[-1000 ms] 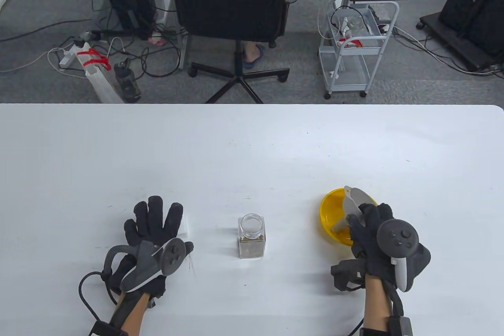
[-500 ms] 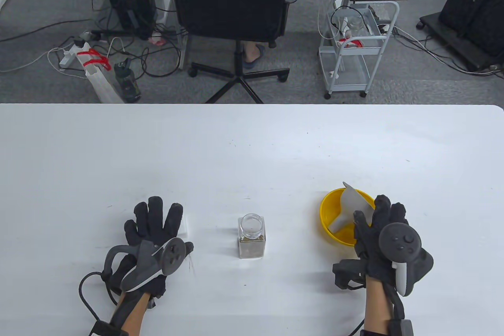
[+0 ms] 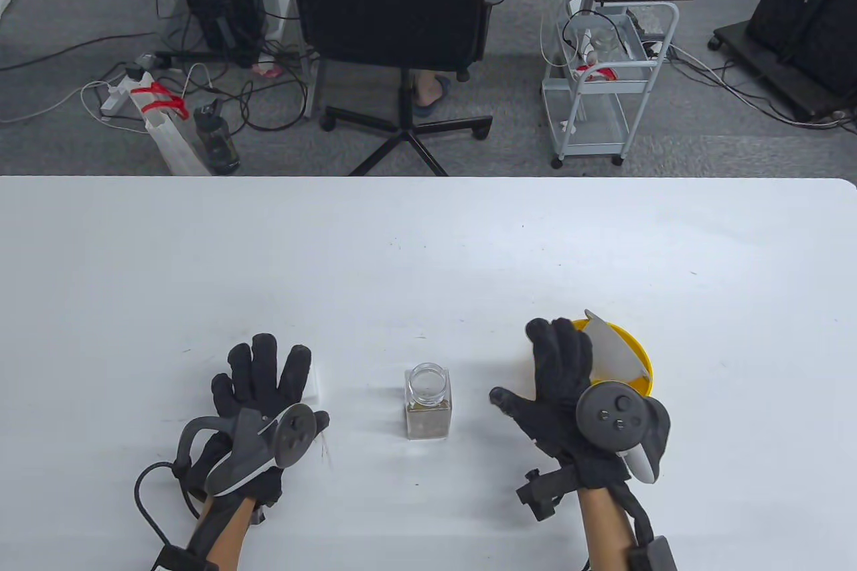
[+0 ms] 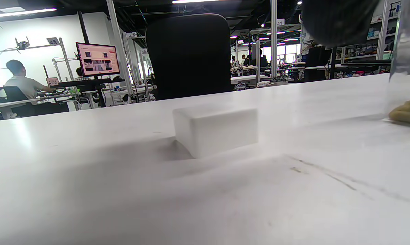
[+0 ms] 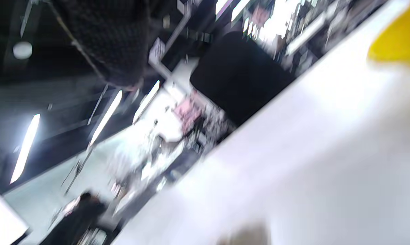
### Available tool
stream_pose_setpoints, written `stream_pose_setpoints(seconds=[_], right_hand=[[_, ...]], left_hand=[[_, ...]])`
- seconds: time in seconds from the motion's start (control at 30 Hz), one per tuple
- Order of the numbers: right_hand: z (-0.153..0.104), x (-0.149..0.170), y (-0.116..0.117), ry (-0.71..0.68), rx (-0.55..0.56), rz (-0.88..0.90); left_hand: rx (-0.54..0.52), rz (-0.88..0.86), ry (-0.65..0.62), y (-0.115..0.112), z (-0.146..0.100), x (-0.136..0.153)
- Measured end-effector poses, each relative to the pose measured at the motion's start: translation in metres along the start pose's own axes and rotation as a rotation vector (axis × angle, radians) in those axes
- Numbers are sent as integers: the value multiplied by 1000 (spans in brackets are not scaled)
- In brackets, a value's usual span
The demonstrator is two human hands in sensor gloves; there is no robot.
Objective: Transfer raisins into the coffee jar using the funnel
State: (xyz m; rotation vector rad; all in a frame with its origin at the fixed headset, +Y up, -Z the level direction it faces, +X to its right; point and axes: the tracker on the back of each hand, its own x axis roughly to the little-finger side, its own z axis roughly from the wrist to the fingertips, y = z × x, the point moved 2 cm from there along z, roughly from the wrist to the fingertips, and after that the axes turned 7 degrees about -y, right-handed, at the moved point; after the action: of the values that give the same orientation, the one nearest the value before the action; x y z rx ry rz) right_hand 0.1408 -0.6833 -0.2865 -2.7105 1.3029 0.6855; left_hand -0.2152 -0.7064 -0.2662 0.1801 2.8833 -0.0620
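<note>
Coffee jar (image 3: 428, 401), open-mouthed and upright, is shown at the table's near centre. The funnel (image 3: 614, 350) lies tilted in the yellow bowl (image 3: 641, 357) to the jar's right. The right hand (image 3: 562, 390), fingers spread and empty, is seen between jar and bowl, nearer the funnel. The left hand (image 3: 264, 390) is laid flat, fingers spread, left of the jar.

Yellow bowl (image 3: 643, 357), pale grey funnel (image 3: 616, 347), clear jar (image 3: 428, 400), white table (image 3: 428, 250), black gloves.
</note>
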Motion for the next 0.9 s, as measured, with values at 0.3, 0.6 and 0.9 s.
stream_pose_setpoints(seconds=[0.3,0.6,0.9], right_hand=[[29,14,58,61,-321,98],[42,16,84,157,-323,171],[36,11,66,69,-203,243]], left_hand=[[-7,-9,7,0,0,2],[4,-13,7,-1,1,3],[17,-181,19,0,9,26]])
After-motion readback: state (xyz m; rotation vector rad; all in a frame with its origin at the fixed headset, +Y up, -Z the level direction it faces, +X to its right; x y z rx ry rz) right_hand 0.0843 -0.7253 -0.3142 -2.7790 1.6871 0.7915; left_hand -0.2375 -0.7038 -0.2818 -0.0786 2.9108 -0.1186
